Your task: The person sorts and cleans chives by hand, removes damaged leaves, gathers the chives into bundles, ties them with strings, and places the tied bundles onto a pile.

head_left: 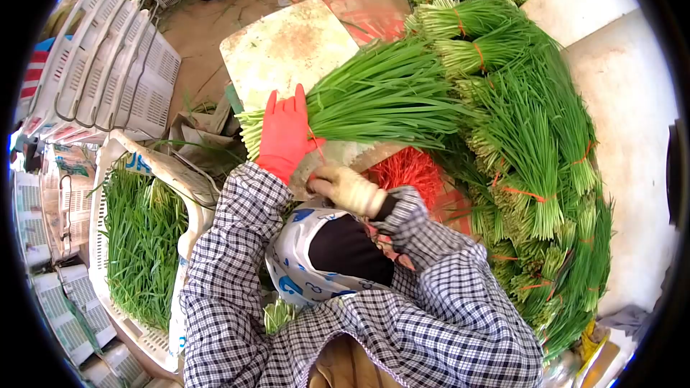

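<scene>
In the head view, you have one loose fan of green stalks [388,93] under your left hand [285,129], its pale ends at the left, partly over one worn, pale board [280,47]. That hand wears a red glove and lies flat on the bunch near the pale ends, fingers partly spread and thumb held out, pressing rather than gripping. One thin red tie [316,145] runs from the bunch beside the thumb toward your right hand [348,188]. The right hand, in a cream glove with bare fingertips, is curled closed just below; you cannot tell whether it pinches the tie's end. One tangle of red strands [408,176] lies just beyond it. To your right is one heap of tied bunches [528,144], too overlapped to count. To your left stand one white basket of loose greens [100,244] and one stack of pale crates [154,75].
</scene>
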{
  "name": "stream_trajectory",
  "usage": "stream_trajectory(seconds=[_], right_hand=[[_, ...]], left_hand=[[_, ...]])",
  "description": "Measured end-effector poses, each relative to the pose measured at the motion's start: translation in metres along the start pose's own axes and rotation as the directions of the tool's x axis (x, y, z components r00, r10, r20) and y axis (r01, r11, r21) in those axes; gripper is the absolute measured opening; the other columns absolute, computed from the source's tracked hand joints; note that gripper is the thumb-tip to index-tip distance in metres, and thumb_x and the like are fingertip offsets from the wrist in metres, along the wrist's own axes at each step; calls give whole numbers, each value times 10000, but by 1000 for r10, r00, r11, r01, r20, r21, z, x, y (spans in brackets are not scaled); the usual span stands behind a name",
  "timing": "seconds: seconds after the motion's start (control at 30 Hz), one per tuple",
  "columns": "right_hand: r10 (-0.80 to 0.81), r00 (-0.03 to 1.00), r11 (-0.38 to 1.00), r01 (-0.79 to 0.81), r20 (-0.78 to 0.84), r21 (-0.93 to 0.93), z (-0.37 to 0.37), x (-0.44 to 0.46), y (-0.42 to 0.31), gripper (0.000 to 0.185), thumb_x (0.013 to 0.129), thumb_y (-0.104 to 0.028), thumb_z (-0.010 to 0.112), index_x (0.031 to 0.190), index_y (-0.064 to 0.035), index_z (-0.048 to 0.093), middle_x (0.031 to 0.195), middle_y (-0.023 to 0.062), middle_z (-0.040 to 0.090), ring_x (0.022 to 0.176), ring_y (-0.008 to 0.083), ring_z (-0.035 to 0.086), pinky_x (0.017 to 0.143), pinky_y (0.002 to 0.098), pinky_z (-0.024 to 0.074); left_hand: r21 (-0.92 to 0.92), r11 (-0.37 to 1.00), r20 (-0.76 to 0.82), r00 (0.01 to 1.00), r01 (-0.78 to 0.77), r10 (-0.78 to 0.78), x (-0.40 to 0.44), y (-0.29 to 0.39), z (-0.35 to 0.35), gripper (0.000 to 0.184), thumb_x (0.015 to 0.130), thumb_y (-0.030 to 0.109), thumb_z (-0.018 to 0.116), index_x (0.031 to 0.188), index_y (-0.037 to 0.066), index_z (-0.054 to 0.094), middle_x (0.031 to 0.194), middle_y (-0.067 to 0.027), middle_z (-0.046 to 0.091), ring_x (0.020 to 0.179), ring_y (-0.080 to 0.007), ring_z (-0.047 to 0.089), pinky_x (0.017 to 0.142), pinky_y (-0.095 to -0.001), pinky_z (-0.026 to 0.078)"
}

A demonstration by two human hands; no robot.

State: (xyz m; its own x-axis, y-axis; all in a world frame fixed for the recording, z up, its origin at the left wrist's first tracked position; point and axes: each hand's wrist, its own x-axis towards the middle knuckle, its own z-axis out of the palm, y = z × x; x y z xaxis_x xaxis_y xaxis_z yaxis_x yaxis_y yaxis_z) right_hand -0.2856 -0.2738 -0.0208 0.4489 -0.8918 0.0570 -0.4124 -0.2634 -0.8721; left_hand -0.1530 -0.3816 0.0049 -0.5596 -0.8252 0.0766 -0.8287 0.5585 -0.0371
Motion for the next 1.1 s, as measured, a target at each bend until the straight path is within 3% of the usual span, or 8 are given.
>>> stream_trajectory(seconds=[0.03, 0.17, 0.2, 0.3, 0.9, 0.97, 1.03, 1.1], right_hand=[[266, 964, 932, -261, 15, 254, -13, -10, -5, 314, 866, -225, 660, 1108, -25, 645, 951, 121, 684, 916, 209, 640, 777, 321, 525], [61, 718, 995, -102, -694, -18, -102, -1, -15, 185, 820, -156, 687, 982, -67, 683, 913, 92, 689, 826, 211, 669, 753, 328, 539], [-38, 731, 872, -308, -681, -380, -124, 6, -17, 192, 825, -220, 687, 961, -84, 688, 923, 105, 678, 840, 258, 665, 759, 342, 531], [59, 867, 638, -413, -494, -649, -144, 42, -3, 328, 788, -348, 703, 988, -89, 682, 987, 121, 651, 904, 310, 636, 801, 398, 507], [-97, 953, 199, 302, 288, -932, -153, 144, -68, 104, 807, -130, 591, 812, -92, 688, 716, 127, 663, 715, 289, 669, 614, 389, 522], [-181, 959, 383, 275, 220, -882, -175, 165, -95, 103, 819, -133, 620, 878, -90, 693, 773, 131, 675, 752, 287, 671, 658, 383, 529], [-272, 962, 705, 220, 29, -674, -197, 187, -121, 176, 842, -140, 678, 1008, -86, 702, 889, 139, 698, 826, 283, 676, 748, 371, 544], [-555, 831, 440, 260, -33, -860, -214, 211, -128, 760, 684, -217, 801, 1357, -169, 451, 1275, 168, 519, 1129, 281, 556, 981, 477, 453]], left_hand=[[-4, 1000, 31, 999, 18, -18, 0, 1, -2, 1161, 574, 521, 809, 1414, -83, 284, 1074, -122, 582, 1082, -237, 555, 1130, -426, 277], [55, 999, -13, 1000, -3, 4, -5, 2, 0, 1154, 594, 530, 800, 1412, -93, 277, 1085, -126, 574, 1073, -239, 543, 1109, -420, 300], [37, 999, -45, 999, -2, 4, -5, 3, 3, 1122, 584, 504, 805, 1399, -89, 312, 1057, -107, 544, 1042, -230, 533, 1106, -425, 306], [15, 1000, -64, 998, 14, -13, -5, 4, 5, 1129, 574, 497, 811, 1400, -89, 312, 1054, -108, 542, 1039, -236, 533, 1103, -426, 309], [-177, 982, -34, 997, 62, -69, -41, -29, -7, 1153, 567, 463, 821, 1429, -60, 261, 1401, -231, 399, 1346, -392, 333, 1144, -483, 220], [-166, 982, -43, 995, 87, -95, -42, -28, -4, 1146, 573, 460, 821, 1428, -60, 263, 1394, -229, 404, 1341, -384, 342, 1141, -483, 226], [-185, 979, -31, 996, 80, -88, -43, -28, -2, 1144, 576, 459, 820, 1430, -59, 261, 1397, -226, 403, 1342, -382, 343, 1141, -481, 226], [-169, 982, -50, 994, 89, -99, -42, -27, -2, 1140, 576, 456, 821, 1430, -55, 264, 1399, -224, 404, 1339, -383, 345, 1143, -481, 221]])
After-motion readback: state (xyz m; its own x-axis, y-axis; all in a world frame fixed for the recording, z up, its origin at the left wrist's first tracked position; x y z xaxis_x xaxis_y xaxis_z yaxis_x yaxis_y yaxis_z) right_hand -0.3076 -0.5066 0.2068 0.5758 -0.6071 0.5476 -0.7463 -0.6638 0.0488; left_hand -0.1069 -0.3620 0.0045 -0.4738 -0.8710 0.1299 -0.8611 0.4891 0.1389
